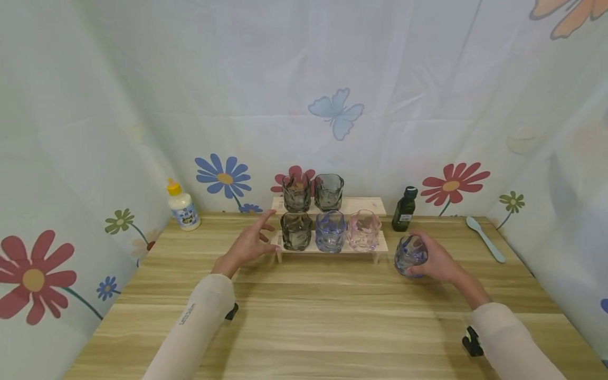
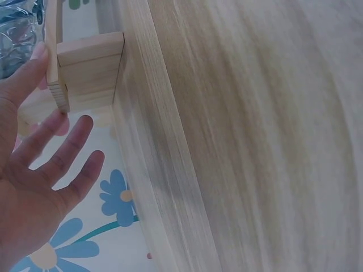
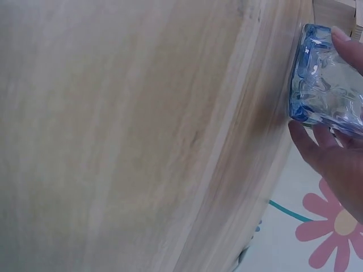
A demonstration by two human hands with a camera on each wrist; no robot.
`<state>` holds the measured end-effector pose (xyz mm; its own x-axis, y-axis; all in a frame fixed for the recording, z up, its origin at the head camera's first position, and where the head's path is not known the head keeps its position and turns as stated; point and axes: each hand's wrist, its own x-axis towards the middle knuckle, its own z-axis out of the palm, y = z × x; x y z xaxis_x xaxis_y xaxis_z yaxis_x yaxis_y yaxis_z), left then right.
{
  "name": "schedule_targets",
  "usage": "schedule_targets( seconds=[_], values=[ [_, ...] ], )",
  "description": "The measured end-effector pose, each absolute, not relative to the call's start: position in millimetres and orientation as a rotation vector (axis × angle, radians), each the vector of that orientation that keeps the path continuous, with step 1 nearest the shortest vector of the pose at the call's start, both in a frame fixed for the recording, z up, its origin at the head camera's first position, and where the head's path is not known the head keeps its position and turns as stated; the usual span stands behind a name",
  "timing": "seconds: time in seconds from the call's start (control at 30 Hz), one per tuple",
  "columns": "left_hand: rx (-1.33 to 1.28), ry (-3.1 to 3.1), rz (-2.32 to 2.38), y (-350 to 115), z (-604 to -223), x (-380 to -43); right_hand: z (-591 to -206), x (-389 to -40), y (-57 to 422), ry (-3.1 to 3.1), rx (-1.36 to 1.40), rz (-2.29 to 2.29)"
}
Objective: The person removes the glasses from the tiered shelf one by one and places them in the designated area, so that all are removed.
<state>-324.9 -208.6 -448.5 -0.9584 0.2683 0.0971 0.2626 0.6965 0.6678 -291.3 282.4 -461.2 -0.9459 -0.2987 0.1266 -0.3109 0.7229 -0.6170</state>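
My right hand (image 1: 439,261) grips a clear blue glass (image 1: 407,257) with fingers and thumb around its sides; in the right wrist view the same blue glass (image 3: 323,79) is upright by the tabletop. At the left end of a two-tier wooden rack (image 1: 363,205) is my left hand (image 1: 248,244), fingers spread, with thumb and index finger at the board's end in the left wrist view. Two grey glasses (image 1: 329,192) stand on the upper tier. The lower tier bears a dark grey glass (image 1: 296,232), a blue-violet glass (image 1: 330,232) and a pink glass (image 1: 364,230).
A dark green bottle (image 1: 405,209) stands right of the rack, just behind the held glass. Farther right lies a pale blue spoon (image 1: 485,240). A yellow-capped bottle (image 1: 184,207) is at the back left of the wooden table (image 1: 332,322). A floral curtain (image 1: 237,79) hangs behind.
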Motion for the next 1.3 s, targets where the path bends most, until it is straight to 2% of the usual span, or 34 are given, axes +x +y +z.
schedule_targets(
  seconds=[0.27,0.67,1.3],
  values=[
    [0.448,2.891,1.134,-210,-449,-326,-454,-292,282,-2.948,0.469,1.063],
    [0.456,2.862,1.184,-211,-444,-326,-417,-307,276,-2.897,0.51,1.09],
    [0.462,2.862,1.185,-209,-450,-325,-352,-354,213,-2.824,0.674,1.133]
  ],
)
